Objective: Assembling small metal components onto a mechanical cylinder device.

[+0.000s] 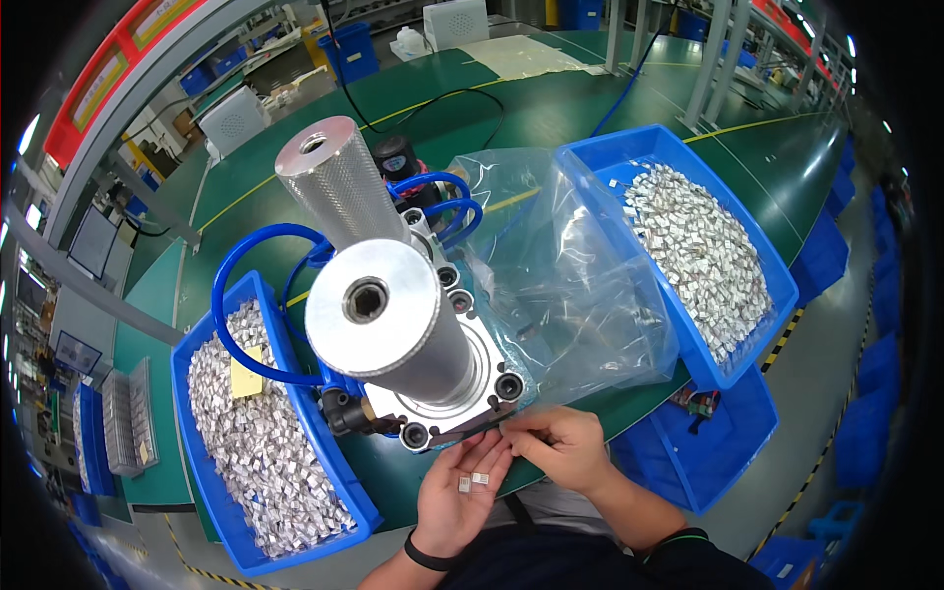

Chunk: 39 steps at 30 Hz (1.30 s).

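My left hand (460,494) is turned palm up under the front edge of a metal pneumatic press (433,388). On its palm and fingers lie two small white rectangular parts (472,483). Just to the right, my right hand (562,444) pinches thumb and fingers together at the machine's front edge, close to the left fingertips. Whatever sits in that pinch is too small or hidden to make out. Two upright silver cylinders, the nearer one (379,310) with a hex socket on top, rise from the press and hide its working area.
A blue bin (359,492) of small white parts stands left, a yellow note (247,374) on them. Another full blue bin (777,285) is at the right. A clear plastic bag (590,315) lies beside the press. Blue air hoses (224,285) loop around it. Below right is a blue tray (728,442).
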Tool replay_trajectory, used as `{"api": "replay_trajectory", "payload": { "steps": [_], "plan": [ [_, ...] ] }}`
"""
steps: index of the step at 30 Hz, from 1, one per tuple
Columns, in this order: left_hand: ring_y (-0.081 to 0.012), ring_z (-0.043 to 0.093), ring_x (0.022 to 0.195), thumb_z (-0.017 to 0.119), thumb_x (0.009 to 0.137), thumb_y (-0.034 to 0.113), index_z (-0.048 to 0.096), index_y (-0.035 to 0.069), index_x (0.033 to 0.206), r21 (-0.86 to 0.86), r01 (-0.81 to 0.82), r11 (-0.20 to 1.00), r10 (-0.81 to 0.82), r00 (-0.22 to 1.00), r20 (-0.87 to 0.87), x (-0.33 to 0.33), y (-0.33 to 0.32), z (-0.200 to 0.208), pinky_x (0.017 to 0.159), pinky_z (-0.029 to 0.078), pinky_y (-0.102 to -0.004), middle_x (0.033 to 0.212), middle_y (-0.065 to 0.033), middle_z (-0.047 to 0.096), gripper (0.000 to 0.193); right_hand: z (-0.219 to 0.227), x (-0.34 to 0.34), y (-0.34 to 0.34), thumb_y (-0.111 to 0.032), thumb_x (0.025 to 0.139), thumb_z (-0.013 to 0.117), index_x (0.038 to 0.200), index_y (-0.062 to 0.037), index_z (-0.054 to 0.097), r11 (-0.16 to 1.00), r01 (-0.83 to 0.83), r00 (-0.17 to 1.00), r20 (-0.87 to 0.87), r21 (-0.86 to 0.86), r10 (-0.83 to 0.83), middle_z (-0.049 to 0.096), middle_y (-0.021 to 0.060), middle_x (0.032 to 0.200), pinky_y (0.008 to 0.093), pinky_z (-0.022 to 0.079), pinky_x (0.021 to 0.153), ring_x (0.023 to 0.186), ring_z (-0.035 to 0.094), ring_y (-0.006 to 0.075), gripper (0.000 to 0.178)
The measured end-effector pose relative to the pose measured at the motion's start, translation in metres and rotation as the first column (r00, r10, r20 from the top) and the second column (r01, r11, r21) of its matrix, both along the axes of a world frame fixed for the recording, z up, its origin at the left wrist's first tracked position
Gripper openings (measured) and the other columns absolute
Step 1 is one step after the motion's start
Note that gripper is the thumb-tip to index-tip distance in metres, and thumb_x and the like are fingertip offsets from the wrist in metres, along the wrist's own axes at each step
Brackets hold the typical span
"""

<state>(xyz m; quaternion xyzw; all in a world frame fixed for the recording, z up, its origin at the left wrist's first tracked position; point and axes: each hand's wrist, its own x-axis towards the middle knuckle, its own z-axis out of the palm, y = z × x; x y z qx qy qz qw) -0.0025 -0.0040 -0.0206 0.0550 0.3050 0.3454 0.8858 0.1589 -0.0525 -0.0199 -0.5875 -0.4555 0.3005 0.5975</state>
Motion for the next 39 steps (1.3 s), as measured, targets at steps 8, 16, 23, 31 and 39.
{"api": "replay_trajectory", "payload": {
  "steps": [8,16,23,31,39],
  "plan": [
    [-0.0356,0.054,0.12,0.047,0.096,0.023,0.06,-0.001,0.109,-0.036,0.052,0.998,-0.052,0.999,-0.009,0.004,-0.003,0.007,0.107,0.043,-0.047,0.121,-0.0216,0.06,0.031,0.029,0.014,-0.036,-0.004,0.083,0.072,0.095,0.0016,0.071,0.993,-0.042,0.997,0.065,0.111,0.035,0.07,0.0109,0.084,0.024,0.053,0.06,0.069,0.067,0.0142,0.013],
    [-0.0407,0.044,0.13,0.043,0.097,0.024,0.057,-0.004,0.113,-0.021,0.087,0.996,-0.085,0.995,0.06,0.013,-0.002,0.014,0.111,0.036,-0.0505,0.129,-0.0251,0.055,0.035,0.069,0.025,-0.051,-0.008,0.078,0.071,0.103,-0.0035,0.067,0.996,-0.03,0.647,0.761,0.084,-0.045,0.065,0.0061,0.088,0.0337,0.051,0.064,0.075,0.061,0.0214,0.026],
    [-0.0384,0.044,0.131,0.041,0.097,0.026,0.056,-0.004,0.117,0.083,0.118,0.99,-0.124,0.99,0.073,0.015,0.003,0.015,0.109,0.036,-0.0495,0.132,-0.0233,0.054,0.039,0.023,-0.009,-0.021,-0.009,0.083,0.068,0.105,-0.0077,0.068,0.956,-0.274,0.831,0.474,-0.108,0.291,0.06,0.009,0.09,0.0331,0.051,0.068,0.078,0.062,0.0245,0.023],
    [-0.0273,0.052,0.122,0.048,0.096,0.013,0.056,-0.001,0.118,0.131,0.166,0.977,-0.179,0.979,0.097,0.001,0.001,0.008,0.103,0.042,-0.0396,0.13,-0.0189,0.055,0.027,0.026,-0.004,-0.019,-0.008,0.086,0.07,0.098,0.0016,0.064,0.916,-0.262,0.846,-0.529,-0.303,0.067,0.066,0.0078,0.081,0.0256,0.051,0.058,0.067,0.062,0.0116,0.016],
    [-0.019,0.061,0.101,0.058,0.094,0.007,0.062,0.003,0.103,0.221,0.198,0.955,-0.175,0.977,-0.119,0.008,-0.001,0.007,0.095,0.048,-0.0359,0.109,-0.0115,0.065,0.011,0.013,-0.001,-0.017,-0.006,0.086,0.068,0.102,0.0045,0.065,0.961,-0.196,0.971,-0.174,-0.195,0.163,0.066,0.0056,0.083,0.0204,0.052,0.065,0.072,0.062,0.0072,0.019]
  ]
}}
